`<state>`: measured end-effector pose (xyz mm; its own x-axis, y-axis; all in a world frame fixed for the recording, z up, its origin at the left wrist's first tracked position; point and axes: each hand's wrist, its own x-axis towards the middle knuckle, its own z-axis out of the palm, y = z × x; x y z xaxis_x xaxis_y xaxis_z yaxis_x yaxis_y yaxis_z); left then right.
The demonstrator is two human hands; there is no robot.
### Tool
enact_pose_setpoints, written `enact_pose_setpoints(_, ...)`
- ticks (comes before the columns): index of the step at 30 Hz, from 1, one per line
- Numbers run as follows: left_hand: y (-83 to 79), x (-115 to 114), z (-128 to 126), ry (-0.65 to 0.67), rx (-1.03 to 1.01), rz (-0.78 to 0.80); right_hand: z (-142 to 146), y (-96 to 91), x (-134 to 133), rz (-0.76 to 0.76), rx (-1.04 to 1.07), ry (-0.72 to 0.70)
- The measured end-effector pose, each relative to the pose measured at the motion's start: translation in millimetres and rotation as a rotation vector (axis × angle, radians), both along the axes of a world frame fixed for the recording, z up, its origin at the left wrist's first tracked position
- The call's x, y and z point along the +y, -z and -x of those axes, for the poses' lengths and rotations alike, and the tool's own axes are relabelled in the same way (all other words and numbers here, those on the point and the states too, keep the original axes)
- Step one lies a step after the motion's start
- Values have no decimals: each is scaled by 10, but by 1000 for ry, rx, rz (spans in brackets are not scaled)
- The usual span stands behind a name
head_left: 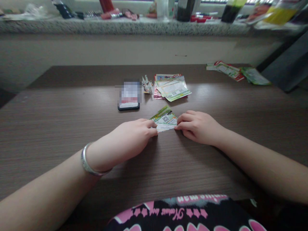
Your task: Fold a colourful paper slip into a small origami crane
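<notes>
A small folded paper leaflet (pixel 166 120), printed green and white with a QR code, lies on the table in front of me. Its top comes to a point and its lower edge is a straight fold. My left hand (pixel 132 138), with a silver bangle at the wrist, has its fingertips closed on the leaflet's left corner. At the opposite corner, my right hand (pixel 199 126) pinches the paper between thumb and fingers. Both thumbs are partly hidden.
Beyond the leaflet are a phone (pixel 129 96), a small folded paper piece (pixel 147 86) and a stack of leaflets (pixel 173 88). More leaflets (pixel 229 70) lie at the table's far right. Bottles and clutter stand on the stone sill (pixel 134 28) behind the table (pixel 72 106).
</notes>
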<state>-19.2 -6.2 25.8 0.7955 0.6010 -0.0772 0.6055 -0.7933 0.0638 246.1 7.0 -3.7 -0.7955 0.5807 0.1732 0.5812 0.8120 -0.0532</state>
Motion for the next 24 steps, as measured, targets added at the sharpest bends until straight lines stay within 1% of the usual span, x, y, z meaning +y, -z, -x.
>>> enact_pose_setpoints(15,3,24,33,-7,14,-2,-49,4,26,-6,23,-9)
enact_pose_setpoints(20,-29,27,9,9,33,-4,-178,-32,95,56,47,-78)
enact_pose_setpoints(24,-57,25,-35,-16,67,-14,-236,-42,120,104,108,-56)
